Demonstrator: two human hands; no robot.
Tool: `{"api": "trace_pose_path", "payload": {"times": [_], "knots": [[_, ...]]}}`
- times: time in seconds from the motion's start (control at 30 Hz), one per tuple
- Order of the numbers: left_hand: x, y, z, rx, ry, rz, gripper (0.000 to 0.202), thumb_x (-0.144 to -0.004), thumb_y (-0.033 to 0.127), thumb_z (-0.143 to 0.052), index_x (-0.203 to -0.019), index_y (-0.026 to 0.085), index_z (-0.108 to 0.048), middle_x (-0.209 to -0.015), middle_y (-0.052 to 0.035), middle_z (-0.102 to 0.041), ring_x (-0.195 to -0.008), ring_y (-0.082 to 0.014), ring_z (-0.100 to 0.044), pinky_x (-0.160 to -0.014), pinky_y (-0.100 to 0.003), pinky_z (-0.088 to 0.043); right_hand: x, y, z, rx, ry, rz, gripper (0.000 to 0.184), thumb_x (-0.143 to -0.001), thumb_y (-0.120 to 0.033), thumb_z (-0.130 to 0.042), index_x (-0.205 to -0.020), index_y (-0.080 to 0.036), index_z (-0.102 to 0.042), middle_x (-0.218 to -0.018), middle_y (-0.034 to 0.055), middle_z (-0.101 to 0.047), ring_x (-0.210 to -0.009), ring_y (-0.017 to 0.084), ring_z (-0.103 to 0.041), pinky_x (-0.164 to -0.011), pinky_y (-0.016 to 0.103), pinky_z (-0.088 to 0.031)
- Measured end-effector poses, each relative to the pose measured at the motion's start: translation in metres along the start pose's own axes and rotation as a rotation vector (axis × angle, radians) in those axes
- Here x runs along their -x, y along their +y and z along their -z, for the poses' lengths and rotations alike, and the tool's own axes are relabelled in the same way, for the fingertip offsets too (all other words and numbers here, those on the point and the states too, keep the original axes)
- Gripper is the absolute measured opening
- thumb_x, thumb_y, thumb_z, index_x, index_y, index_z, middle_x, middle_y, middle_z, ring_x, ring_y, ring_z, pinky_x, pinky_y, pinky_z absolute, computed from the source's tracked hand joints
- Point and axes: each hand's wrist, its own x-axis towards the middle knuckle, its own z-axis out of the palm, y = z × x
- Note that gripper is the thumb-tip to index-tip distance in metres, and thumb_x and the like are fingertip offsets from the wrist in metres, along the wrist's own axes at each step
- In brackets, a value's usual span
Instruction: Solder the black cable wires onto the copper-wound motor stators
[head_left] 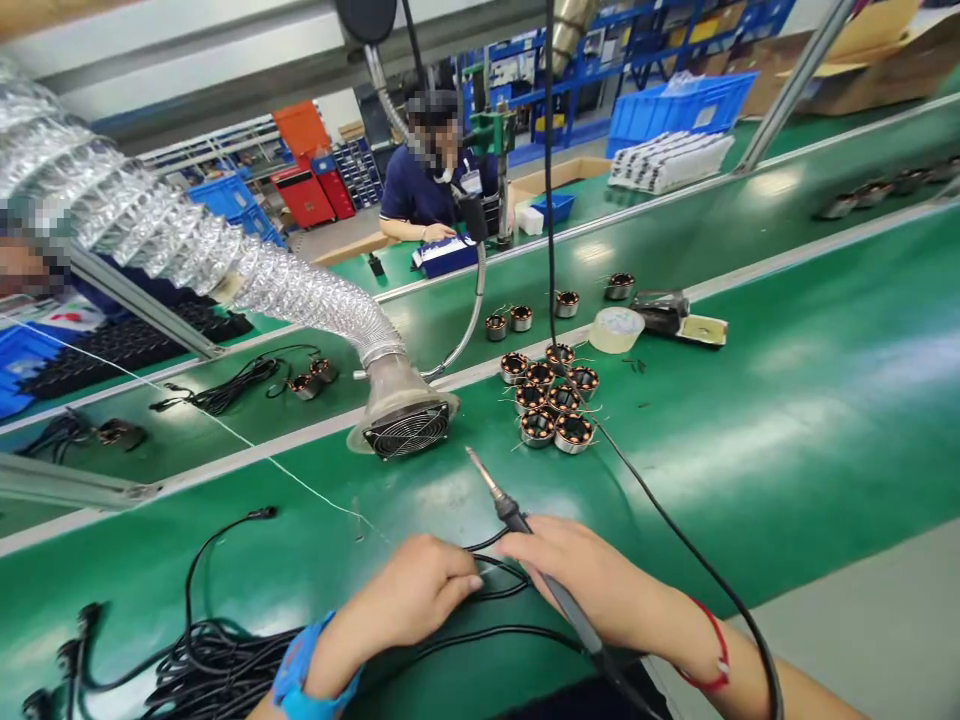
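Your right hand is wrapped around the handle of the soldering iron, fingers curled in a pen-like grip; the iron's long axis runs from your wrist up and to the left, tip raised off the green belt and aimed toward the fan-faced fume hood. Your left hand sits just beside the right, fingers drawn together and bent down onto the black cable that loops between both hands; whether it pinches the cable or merely presses on it cannot be determined. The cable bundle trails off to your left along the near edge of the belt. The cluster of copper-wound coils lies ahead and slightly right of the iron tip, well apart from either hand, with your right hand the nearer of the two. The iron's own cord crosses the belt on your right side. A roll of tape and more loose coils lie farther back. A seated person works at the far line, hands separate from yours.
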Motion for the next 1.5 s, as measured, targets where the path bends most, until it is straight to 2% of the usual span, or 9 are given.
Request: {"api": "trace_pose_path", "payload": {"times": [0.2, 0.33, 0.43, 0.57, 0.67, 0.87, 1.1, 1.33, 1.5], "knots": [[0.057, -0.055, 0.027, -0.044, 0.125, 0.323, 0.042, -0.093, 0.039, -0.030, -0.068, 0.019, -0.057, -0.070, -0.0022, -0.064, -0.065, -0.0134, -0.055, -0.066, -0.023, -0.040, 0.019, 0.044, 0.041, 0.269, 0.222, -0.038, 0.026, -0.095, -0.012, -0.039, -0.114, -0.019, -0.055, -0.074, 0.0003, -0.057, -0.062, 0.013, -0.054, -0.057, 0.025, -0.041], [0.123, -0.091, 0.035, 0.022, 0.284, 0.569, 0.045, -0.089, 0.048, -0.035, -0.086, 0.019, -0.069, -0.099, -0.0078, -0.076, -0.092, -0.0217, -0.067, -0.085, -0.029, -0.048, 0.027, 0.074, 0.064, 0.334, 0.230, -0.048, 0.022, -0.096, -0.021, -0.042, -0.113, -0.016, -0.056, -0.081, 0.0056, -0.061, -0.064, 0.017, -0.055, -0.060, 0.030, -0.042], [0.167, -0.104, 0.031, 0.072, 0.411, 0.714, 0.049, -0.085, 0.056, -0.041, -0.091, 0.019, -0.072, -0.106, -0.0081, -0.076, -0.102, -0.0251, -0.067, -0.093, -0.031, -0.049, 0.015, 0.092, 0.056, 0.573, 0.106, -0.013, 0.029, -0.099, -0.031, -0.034, -0.107, -0.016, -0.057, -0.087, 0.0098, -0.063, -0.065, 0.020, -0.053, -0.061, 0.033, -0.041], [0.188, -0.098, 0.016, 0.175, 0.443, 0.795, 0.050, -0.087, 0.057, -0.041, -0.093, 0.018, -0.071, -0.075, -0.0026, -0.070, -0.062, -0.0165, -0.062, -0.064, -0.027, -0.049, -0.014, 0.106, 0.028, 0.651, 0.054, 0.060, 0.031, -0.097, -0.027, -0.033, -0.100, -0.014, -0.061, -0.073, 0.0094, -0.057, -0.069, 0.024, -0.050, -0.061, 0.034, -0.034], [0.175, -0.087, 0.004, 0.296, 0.373, 0.719, 0.046, -0.090, 0.051, -0.040, -0.088, 0.015, -0.069, -0.061, 0.0010, -0.060, -0.049, -0.0112, -0.050, -0.055, -0.024, -0.042, -0.034, 0.110, 0.012, 0.665, 0.060, 0.107, 0.031, -0.096, -0.022, -0.034, -0.101, -0.014, -0.063, -0.077, 0.0115, -0.060, -0.080, 0.026, -0.051, -0.068, 0.035, -0.034], [0.096, -0.072, -0.012, 0.514, 0.389, 0.290, 0.030, -0.090, 0.036, -0.050, -0.092, 0.014, -0.069, -0.094, -0.0050, -0.070, -0.087, -0.0142, -0.059, -0.084, -0.024, -0.046, -0.052, 0.080, -0.015, 0.541, 0.062, 0.244, 0.030, -0.101, -0.026, -0.034, -0.098, -0.016, -0.061, -0.074, 0.0072, -0.058, -0.075, 0.022, -0.049, -0.070, 0.034, -0.034], [-0.018, -0.056, -0.011, 0.467, 0.341, 0.235, 0.030, -0.088, 0.022, -0.054, -0.114, 0.012, -0.065, -0.077, 0.0010, -0.059, -0.072, -0.0119, -0.050, -0.071, -0.025, -0.040, -0.047, 0.026, -0.039, 0.338, 0.039, 0.258, 0.024, -0.102, -0.027, -0.037, -0.106, -0.015, -0.057, -0.082, 0.0061, -0.060, -0.077, 0.020, -0.051, -0.067, 0.030, -0.037], [-0.031, -0.063, -0.012, 0.677, 0.330, 0.172, 0.016, -0.088, 0.021, -0.053, -0.079, 0.012, -0.064, -0.080, 0.0002, -0.062, -0.076, -0.0090, -0.052, -0.076, -0.022, -0.041, -0.030, 0.027, -0.059, 0.182, 0.140, 0.045, 0.032, -0.098, -0.035, -0.044, -0.121, -0.012, -0.048, -0.128, 0.0158, -0.060, -0.102, 0.026, -0.058, -0.081, 0.037, -0.047], [-0.036, -0.052, 0.000, 1.174, 0.269, 0.195, 0.015, -0.083, 0.024, -0.059, -0.075, 0.012, -0.061, -0.064, 0.0031, -0.052, -0.055, -0.0042, -0.038, -0.049, -0.020, -0.019, -0.028, 0.030, -0.074, 0.050, 0.132, -0.061, 0.035, -0.097, -0.038, -0.047, -0.125, -0.017, -0.049, -0.123, 0.0120, -0.062, -0.107, 0.027, -0.058, -0.085, 0.040, -0.050]]}}
